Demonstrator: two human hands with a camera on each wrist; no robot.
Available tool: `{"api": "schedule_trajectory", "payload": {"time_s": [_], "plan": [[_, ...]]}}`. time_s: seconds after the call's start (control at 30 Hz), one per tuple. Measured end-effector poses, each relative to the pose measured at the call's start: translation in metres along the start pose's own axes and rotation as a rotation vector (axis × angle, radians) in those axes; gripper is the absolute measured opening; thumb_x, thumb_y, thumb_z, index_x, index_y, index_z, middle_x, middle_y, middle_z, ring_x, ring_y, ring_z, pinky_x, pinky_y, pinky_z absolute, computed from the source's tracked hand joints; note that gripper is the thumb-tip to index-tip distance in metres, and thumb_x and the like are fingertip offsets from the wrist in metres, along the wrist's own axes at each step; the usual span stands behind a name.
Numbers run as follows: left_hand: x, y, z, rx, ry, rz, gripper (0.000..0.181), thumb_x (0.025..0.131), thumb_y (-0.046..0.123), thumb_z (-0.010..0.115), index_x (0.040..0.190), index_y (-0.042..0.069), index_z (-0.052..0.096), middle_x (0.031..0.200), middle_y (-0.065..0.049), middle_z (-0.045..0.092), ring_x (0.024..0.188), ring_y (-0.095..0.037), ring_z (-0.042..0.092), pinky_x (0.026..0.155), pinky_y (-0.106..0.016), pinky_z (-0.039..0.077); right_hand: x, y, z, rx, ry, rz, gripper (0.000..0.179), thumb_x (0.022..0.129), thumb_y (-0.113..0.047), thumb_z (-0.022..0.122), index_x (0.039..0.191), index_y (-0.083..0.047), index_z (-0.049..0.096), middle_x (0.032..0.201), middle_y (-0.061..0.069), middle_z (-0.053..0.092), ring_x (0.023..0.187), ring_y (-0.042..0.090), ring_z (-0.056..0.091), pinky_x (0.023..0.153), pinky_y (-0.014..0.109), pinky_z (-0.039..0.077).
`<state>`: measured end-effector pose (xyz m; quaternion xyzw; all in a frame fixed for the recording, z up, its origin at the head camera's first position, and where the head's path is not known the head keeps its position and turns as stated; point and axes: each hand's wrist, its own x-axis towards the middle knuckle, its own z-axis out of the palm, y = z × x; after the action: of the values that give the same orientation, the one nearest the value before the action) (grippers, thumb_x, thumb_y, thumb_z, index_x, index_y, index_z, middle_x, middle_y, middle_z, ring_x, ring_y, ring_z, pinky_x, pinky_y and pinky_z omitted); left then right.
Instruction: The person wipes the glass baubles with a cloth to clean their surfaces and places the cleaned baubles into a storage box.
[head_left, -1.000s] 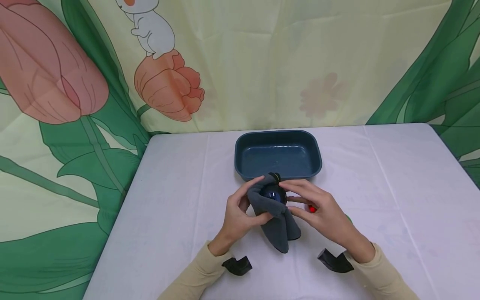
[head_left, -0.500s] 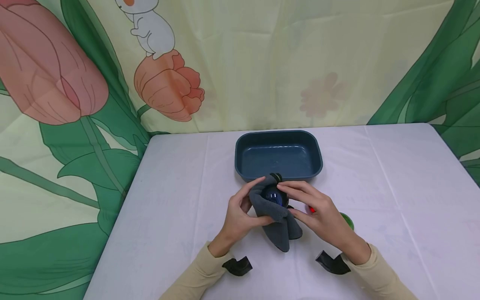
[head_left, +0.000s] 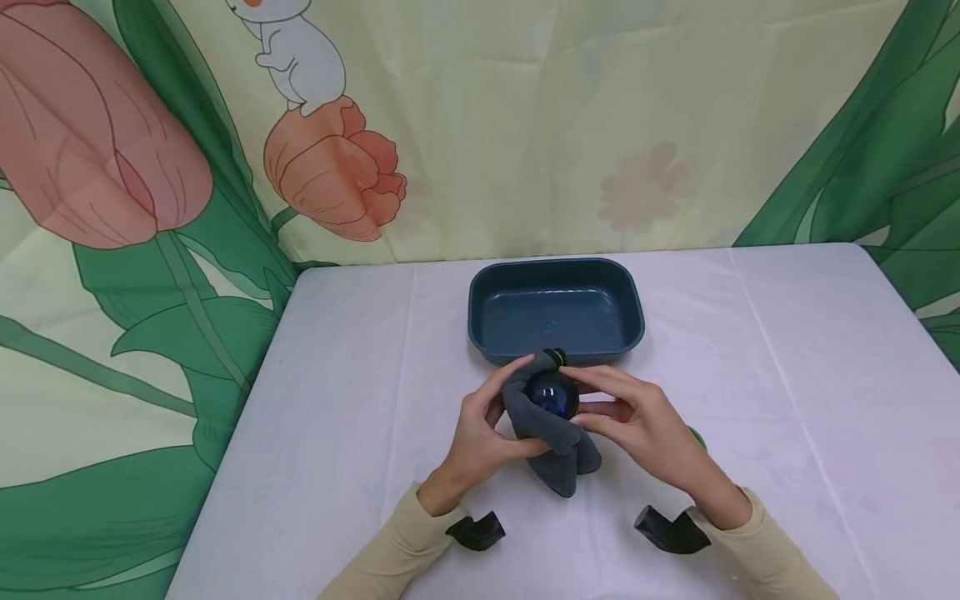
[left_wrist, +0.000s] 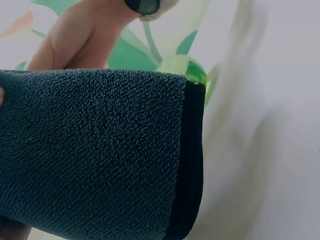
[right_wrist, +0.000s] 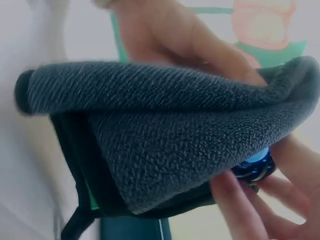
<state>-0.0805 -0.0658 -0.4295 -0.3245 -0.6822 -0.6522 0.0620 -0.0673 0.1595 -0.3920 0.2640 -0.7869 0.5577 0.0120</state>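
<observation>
In the head view my left hand (head_left: 487, 425) grips a dark grey cloth (head_left: 551, 429), thumb in front and fingers behind. The cloth wraps the left side and underside of a shiny dark-blue ball (head_left: 553, 394). My right hand (head_left: 637, 417) pinches the ball's right side between fingers and thumb. The right wrist view shows the folded fuzzy cloth (right_wrist: 165, 130) hanging with a black edge, and part of the blue ball (right_wrist: 257, 165) beside the right fingertips (right_wrist: 232, 190). In the left wrist view the cloth (left_wrist: 95, 150) hides the ball.
A dark-blue rectangular tub (head_left: 555, 321) stands just beyond the hands on the white-covered table (head_left: 352, 400). A green round thing (head_left: 697, 436) shows past the right wrist, mostly hidden. Black straps (head_left: 476, 532) stick out at both wrists. A printed curtain hangs behind the table.
Both hands stay close to the same place, with the cloth's lower end slightly higher. The right hand shifted left, then back right, and covers most of the red and green things behind it.
</observation>
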Motion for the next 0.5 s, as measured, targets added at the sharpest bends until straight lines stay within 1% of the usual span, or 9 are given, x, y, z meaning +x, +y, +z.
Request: {"api": "schedule_trajectory", "payload": {"time_s": [0.07, 0.17, 0.27, 0.3, 0.4, 0.5], "plan": [[0.0002, -0.0006, 0.0002, -0.016, 0.006, 0.001, 0.085, 0.068, -0.015, 0.082, 0.143, -0.004, 0.044, 0.136, -0.025, 0.056, 0.122, -0.023, 0.060, 0.103, -0.039, 0.051, 0.0000, 0.0004, -0.0005, 0.021, -0.016, 0.033, 0.055, 0.084, 0.006, 0.072, 0.136, 0.001, 0.057, 0.132, 0.019, 0.059, 0.113, 0.004, 0.063, 0.086, 0.028, 0.058], [0.0000, -0.0003, -0.0004, -0.043, 0.032, -0.003, 0.082, 0.067, -0.014, 0.082, 0.141, -0.003, 0.047, 0.134, -0.025, 0.058, 0.118, -0.021, 0.062, 0.101, -0.040, 0.051, -0.0004, 0.0005, -0.0002, -0.004, -0.029, 0.029, 0.055, 0.085, 0.004, 0.072, 0.137, 0.000, 0.056, 0.134, 0.018, 0.059, 0.114, 0.004, 0.062, 0.086, 0.027, 0.058], [0.0001, 0.0008, -0.0013, -0.055, 0.053, -0.001, 0.081, 0.066, -0.013, 0.082, 0.140, -0.003, 0.049, 0.132, -0.025, 0.059, 0.116, -0.020, 0.064, 0.100, -0.040, 0.052, -0.0010, -0.0009, 0.0002, -0.069, -0.021, -0.012, 0.057, 0.084, 0.002, 0.074, 0.138, -0.003, 0.057, 0.133, 0.015, 0.061, 0.112, 0.005, 0.063, 0.086, 0.027, 0.059], [0.0003, 0.0012, -0.0014, -0.058, 0.054, 0.000, 0.082, 0.065, -0.014, 0.082, 0.139, -0.003, 0.049, 0.132, -0.025, 0.059, 0.116, -0.020, 0.064, 0.100, -0.040, 0.052, -0.0012, -0.0014, 0.0001, -0.092, -0.015, -0.028, 0.057, 0.084, 0.002, 0.075, 0.138, -0.004, 0.057, 0.132, 0.014, 0.062, 0.108, 0.005, 0.063, 0.085, 0.028, 0.059], [0.0012, 0.0024, -0.0016, -0.060, 0.051, 0.010, 0.083, 0.064, -0.015, 0.082, 0.139, -0.004, 0.049, 0.132, -0.026, 0.059, 0.117, -0.021, 0.064, 0.100, -0.041, 0.052, -0.0014, -0.0027, -0.0006, -0.148, 0.004, -0.077, 0.060, 0.081, 0.003, 0.077, 0.138, -0.007, 0.058, 0.130, 0.010, 0.063, 0.107, 0.007, 0.064, 0.086, 0.027, 0.058], [0.0018, 0.0027, -0.0020, -0.063, 0.043, 0.020, 0.084, 0.063, -0.015, 0.082, 0.139, -0.004, 0.049, 0.132, -0.027, 0.059, 0.117, -0.021, 0.063, 0.100, -0.042, 0.052, -0.0010, -0.0034, -0.0017, -0.179, 0.018, -0.155, 0.062, 0.079, 0.001, 0.079, 0.137, -0.007, 0.059, 0.131, 0.008, 0.061, 0.109, 0.009, 0.064, 0.090, 0.024, 0.056]]}}
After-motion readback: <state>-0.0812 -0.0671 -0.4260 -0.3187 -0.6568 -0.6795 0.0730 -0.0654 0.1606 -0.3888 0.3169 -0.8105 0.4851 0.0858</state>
